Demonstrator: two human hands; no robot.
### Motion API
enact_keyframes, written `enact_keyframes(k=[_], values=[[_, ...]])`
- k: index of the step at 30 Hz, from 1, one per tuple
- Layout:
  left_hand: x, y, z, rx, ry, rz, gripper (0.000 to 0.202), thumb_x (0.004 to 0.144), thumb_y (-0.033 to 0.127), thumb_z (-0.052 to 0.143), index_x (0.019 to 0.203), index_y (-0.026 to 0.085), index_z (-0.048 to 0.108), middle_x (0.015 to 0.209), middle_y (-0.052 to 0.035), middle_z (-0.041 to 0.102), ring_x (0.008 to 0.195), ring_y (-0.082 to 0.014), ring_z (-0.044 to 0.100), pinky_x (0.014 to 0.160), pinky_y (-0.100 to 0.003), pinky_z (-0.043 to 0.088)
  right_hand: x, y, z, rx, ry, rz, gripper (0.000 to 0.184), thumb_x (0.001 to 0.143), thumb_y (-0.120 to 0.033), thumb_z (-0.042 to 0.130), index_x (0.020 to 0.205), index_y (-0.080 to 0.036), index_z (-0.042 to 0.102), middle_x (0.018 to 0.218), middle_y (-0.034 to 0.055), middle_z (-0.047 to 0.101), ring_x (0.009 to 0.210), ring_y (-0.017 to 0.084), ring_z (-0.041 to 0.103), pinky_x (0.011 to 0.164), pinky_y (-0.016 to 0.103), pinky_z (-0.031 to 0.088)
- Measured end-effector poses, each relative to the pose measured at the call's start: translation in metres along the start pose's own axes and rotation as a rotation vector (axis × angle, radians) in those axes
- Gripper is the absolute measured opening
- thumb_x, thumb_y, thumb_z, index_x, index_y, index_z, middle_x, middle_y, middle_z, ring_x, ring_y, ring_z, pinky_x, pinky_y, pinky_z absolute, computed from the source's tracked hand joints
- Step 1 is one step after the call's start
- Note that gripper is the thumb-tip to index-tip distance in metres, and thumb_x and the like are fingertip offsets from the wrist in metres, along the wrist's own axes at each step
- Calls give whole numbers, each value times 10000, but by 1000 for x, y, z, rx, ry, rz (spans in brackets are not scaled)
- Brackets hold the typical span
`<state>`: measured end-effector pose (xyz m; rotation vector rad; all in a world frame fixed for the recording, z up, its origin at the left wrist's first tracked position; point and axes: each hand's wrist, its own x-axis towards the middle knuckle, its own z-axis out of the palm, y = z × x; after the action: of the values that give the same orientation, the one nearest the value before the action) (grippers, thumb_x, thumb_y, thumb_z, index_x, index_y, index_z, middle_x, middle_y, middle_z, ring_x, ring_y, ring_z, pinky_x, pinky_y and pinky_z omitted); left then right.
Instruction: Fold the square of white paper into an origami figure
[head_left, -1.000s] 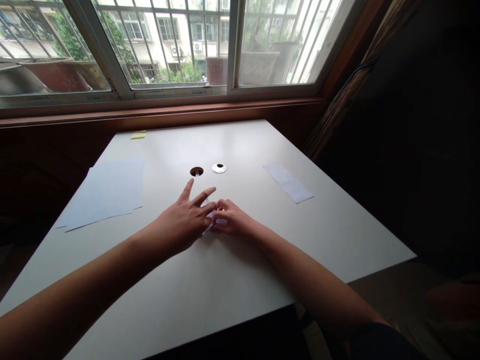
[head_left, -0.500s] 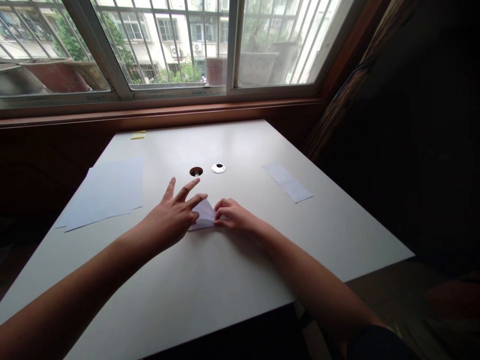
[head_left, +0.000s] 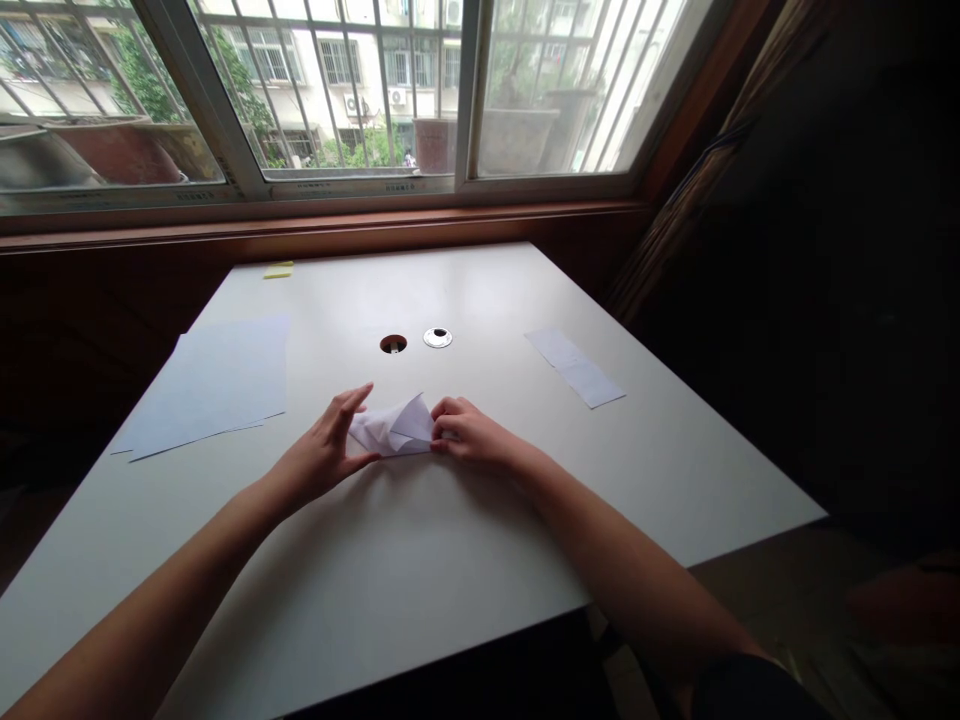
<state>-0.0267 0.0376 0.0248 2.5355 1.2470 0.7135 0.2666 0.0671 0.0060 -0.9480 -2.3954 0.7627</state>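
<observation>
Left hand (head_left: 327,446) has turned half-open, hold unclear, leaving folded paper (head_left: 384,430) accessible at frame centre; right hand (head_left: 469,434) pinches the paper's right end.

Matt Beside Glossy

The folded paper (head_left: 394,430) looks matt and creased; the loose sheets (head_left: 217,380), smooth and matt. The tabletop (head_left: 480,560) is smooth, faintly glossy. The round cover (head_left: 435,342) is shiny, metal or plastic unclear. The window frame (head_left: 463,100) looks metal, the sill (head_left: 322,230) varnished wood.
</observation>
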Motion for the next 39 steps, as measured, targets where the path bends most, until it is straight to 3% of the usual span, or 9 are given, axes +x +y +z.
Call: enact_keyframes(k=[2, 3, 6, 9, 18, 25, 30, 39], values=[[-2, -15, 2, -105, -75, -33, 825, 888, 430, 656, 1544, 275, 179, 1294, -136, 599, 1092, -260, 645, 933, -495, 553, -2, 2, -2, -9, -10, -10, 10, 852, -206, 708, 844, -205, 702, 1152, 80, 581, 1072, 230, 513, 967, 422, 471], [-1, -20, 3, -131, -110, -37, 705, 908, 430, 630, 1506, 271, 292, 1217, -113, 647, 1062, -246, 654, 930, -474, 554, -3, 3, -3, -16, -13, -13, 10, 857, -218, 707, 855, -212, 700, 1166, 79, 576, 1081, 232, 504, 973, 431, 470], [0, -27, 5, -217, -123, -43, 473, 920, 431, 613, 1345, 243, 525, 1121, -89, 673, 957, -206, 681, 879, -385, 577, -5, 7, -7, -28, -18, -4, 48, 863, -278, 715, 868, -235, 694, 1197, 66, 566, 1111, 240, 481, 1000, 454, 459], [1, -26, 11, -247, -103, -42, 398, 918, 417, 612, 1271, 232, 596, 1084, -81, 649, 863, -174, 680, 796, -324, 590, -4, 8, -6, -12, -6, 30, 98, 861, -342, 722, 859, -247, 702, 1192, 59, 568, 1121, 242, 478, 1011, 461, 457], [1, -15, 14, -203, -61, -17, 308, 940, 372, 570, 1209, 243, 644, 1021, -61, 624, 827, -156, 650, 769, -290, 574, 1, 7, 7, 102, 42, -12, 70, 776, -314, 805, 836, -288, 781, 1423, 31, 450, 1266, 273, 437, 1037, 489, 478], [-4, -16, 18, -92, -15, 8, 332, 956, 359, 561, 1266, 247, 595, 1084, -86, 626, 971, -213, 605, 851, -348, 553, 0, -3, 4, 137, 1, -16, 154, 800, -353, 776, 953, -338, 793, 1621, -59, 192, 1443, 313, 257, 1167, 515, 340], [-5, -17, 19, -64, -15, 50, 421, 944, 397, 590, 1335, 254, 536, 1167, -103, 614, 1022, -232, 579, 879, -383, 546, 1, -5, 9, 88, 23, 20, 138, 832, -394, 739, 930, -314, 794, 1623, -50, 194, 1441, 323, 251, 1168, 548, 303], [-5, -16, 20, -156, -24, -3, 385, 941, 416, 598, 1285, 246, 579, 1006, -62, 625, 857, -175, 626, 769, -305, 555, 4, -8, 14, 55, 65, 82, 86, 840, -318, 740, 909, -284, 778, 1570, -6, 301, 1379, 310, 315, 1121, 521, 355]])
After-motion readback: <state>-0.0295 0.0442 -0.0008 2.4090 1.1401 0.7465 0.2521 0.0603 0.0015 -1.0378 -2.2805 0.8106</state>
